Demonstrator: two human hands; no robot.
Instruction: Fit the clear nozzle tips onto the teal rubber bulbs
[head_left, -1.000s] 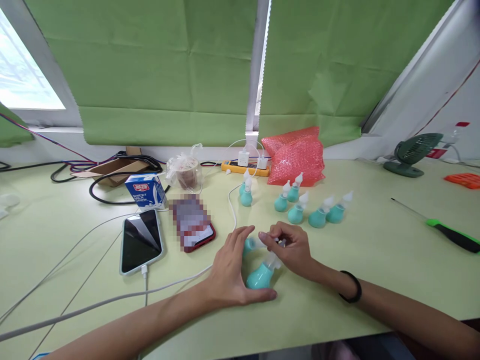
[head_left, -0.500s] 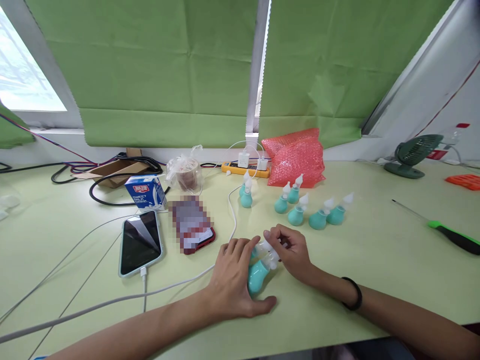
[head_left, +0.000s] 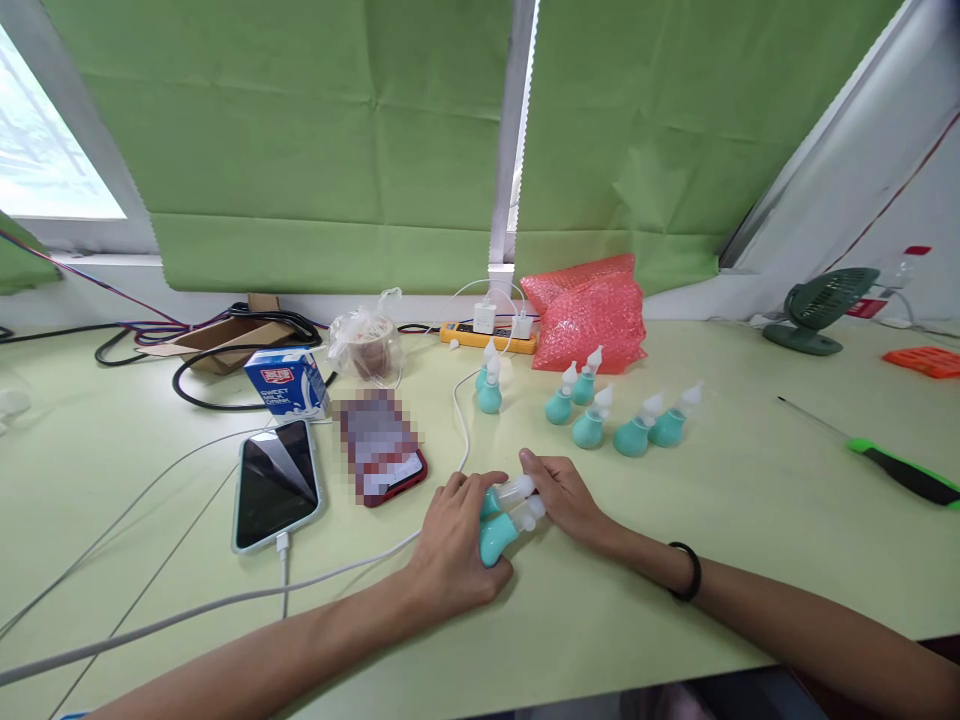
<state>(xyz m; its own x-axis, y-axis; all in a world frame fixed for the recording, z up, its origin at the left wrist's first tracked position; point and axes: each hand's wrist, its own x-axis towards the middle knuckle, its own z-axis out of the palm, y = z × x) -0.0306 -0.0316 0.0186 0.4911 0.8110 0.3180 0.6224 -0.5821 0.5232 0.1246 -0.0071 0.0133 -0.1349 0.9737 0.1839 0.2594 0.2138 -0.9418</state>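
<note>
My left hand (head_left: 457,545) is wrapped around two teal bulb nasal aspirators lying side by side, one nearer (head_left: 496,540) and one farther (head_left: 489,502). Their clear tips point right, toward my right hand (head_left: 566,495). The right fingers are curled at those tips and appear to pinch them, with the thumb lying above; the fingertips are partly hidden. Beyond my hands, several more aspirators stand upright with their tips leaning up: a pair (head_left: 489,398) on the left and a looser group (head_left: 588,430) on the right.
A red-cased phone (head_left: 386,450), a charging phone (head_left: 276,485) and a milk drink carton (head_left: 289,385) lie left. White cable (head_left: 360,560) runs beside my left hand. A pink bubble-wrap bag (head_left: 589,320) and power strip (head_left: 465,337) sit behind. A screwdriver (head_left: 900,468) and fan (head_left: 817,310) stay right.
The two held aspirators have shifted slightly left and tilted flatter. My left thumb has closed in against the near bulb. My right hand has moved a little left and lower with the tips.
</note>
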